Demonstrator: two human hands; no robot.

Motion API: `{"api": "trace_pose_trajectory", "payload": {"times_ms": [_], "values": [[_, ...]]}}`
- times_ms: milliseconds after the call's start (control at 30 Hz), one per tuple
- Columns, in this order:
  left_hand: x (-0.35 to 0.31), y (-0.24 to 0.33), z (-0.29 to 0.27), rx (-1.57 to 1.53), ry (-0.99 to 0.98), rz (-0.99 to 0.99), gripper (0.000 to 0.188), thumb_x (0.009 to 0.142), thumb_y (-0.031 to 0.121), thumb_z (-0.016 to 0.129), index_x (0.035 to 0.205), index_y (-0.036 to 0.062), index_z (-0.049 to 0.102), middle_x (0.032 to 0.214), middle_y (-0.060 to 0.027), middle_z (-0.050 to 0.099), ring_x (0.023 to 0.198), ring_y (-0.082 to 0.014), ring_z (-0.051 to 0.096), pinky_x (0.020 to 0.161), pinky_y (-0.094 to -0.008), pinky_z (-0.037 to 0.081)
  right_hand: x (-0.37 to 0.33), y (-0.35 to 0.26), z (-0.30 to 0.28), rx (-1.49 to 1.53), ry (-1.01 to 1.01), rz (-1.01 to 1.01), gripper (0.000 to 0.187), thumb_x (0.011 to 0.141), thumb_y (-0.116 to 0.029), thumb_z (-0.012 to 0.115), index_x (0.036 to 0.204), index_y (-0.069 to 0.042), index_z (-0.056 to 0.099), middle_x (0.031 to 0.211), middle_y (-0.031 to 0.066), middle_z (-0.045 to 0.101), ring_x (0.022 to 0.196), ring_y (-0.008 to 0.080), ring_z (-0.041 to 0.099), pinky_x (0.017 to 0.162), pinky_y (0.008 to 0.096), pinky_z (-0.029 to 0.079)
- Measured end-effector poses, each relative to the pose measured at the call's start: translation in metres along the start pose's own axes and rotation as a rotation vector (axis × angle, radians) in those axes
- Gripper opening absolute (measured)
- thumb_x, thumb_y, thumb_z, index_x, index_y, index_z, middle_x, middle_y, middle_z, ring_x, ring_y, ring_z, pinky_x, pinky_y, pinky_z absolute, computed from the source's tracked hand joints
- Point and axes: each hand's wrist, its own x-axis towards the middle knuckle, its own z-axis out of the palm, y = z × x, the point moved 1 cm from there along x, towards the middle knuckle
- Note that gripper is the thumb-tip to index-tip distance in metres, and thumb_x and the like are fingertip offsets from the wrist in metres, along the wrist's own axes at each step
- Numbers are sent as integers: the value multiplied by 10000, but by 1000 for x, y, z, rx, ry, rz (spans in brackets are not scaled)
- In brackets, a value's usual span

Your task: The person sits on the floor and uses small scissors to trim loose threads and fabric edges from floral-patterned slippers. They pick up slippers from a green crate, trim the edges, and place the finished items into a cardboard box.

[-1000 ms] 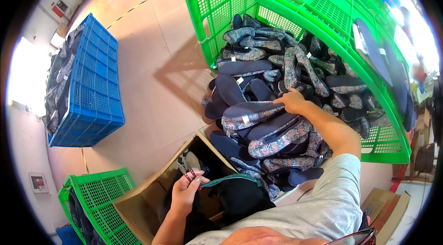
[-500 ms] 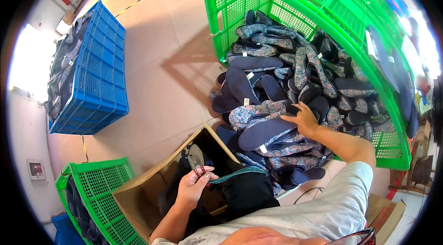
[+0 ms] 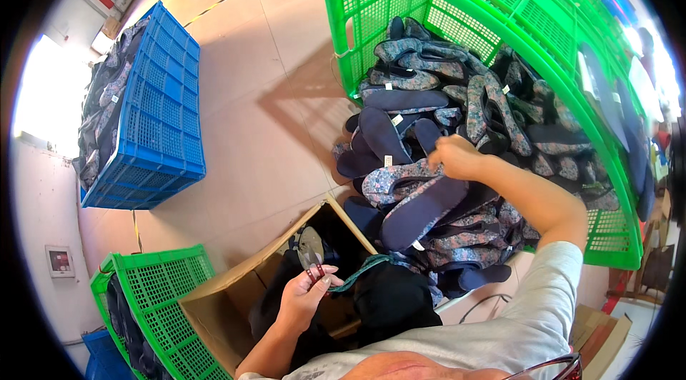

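Observation:
My left hand [image 3: 306, 295] is closed round dark-red-handled scissors [image 3: 319, 273], held above an open cardboard box at my lap. A teal patterned strip [image 3: 364, 270] runs from beside that hand over my dark-clothed leg. On the slipper heap, my right hand [image 3: 457, 157] has its fingers curled at the upper end of a floral slipper [image 3: 386, 181]; its fingertips are partly hidden. Just below lies a slipper with its navy sole [image 3: 424, 214] turned up, a small white tag at its lower end.
Floral and navy slippers spill from a large green crate [image 3: 336, 30] lying on its side. The cardboard box [image 3: 214, 308] has a grey item inside. At left stand a filled blue crate [image 3: 161, 108] and a smaller green crate [image 3: 168, 294].
My right hand has shifted up and left, and its spread fingers have curled in. The navy-soled slipper beneath has turned and shows more of its sole. My left hand stays nearly in place.

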Motion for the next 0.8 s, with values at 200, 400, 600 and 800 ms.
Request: {"api": "trace_pose_trajectory", "payload": {"times_ms": [200,400,600,800], "values": [[2,2,-4,10,-3,-25,212,981,79,544,1151,-26,614,990,-93,712,933,-139,639,881,-280,482,114,7,59,182,120,281,612,851,-338,643,1411,-162,471,1132,227,638,1138,376,573,947,450,463],[4,-3,-11,-87,9,-52,235,993,100,548,1189,-16,608,1006,-84,710,937,-127,624,897,-274,468,198,2,108,185,124,452,1032,727,-561,752,1525,-115,273,1279,245,575,1187,430,543,1000,463,456],[8,-6,-12,-140,-25,-85,255,1005,92,546,1230,-12,603,1047,-77,702,965,-113,628,902,-245,473,241,21,139,275,102,396,751,794,-595,671,1350,-118,505,1256,222,596,1184,378,566,987,436,467],[9,-4,-7,-157,-32,-86,254,1002,104,550,1222,-9,606,1044,-74,702,968,-112,621,911,-255,466,245,-12,148,125,-210,169,637,782,-590,615,1043,-20,731,1133,203,680,1054,344,649,922,436,502]]}}
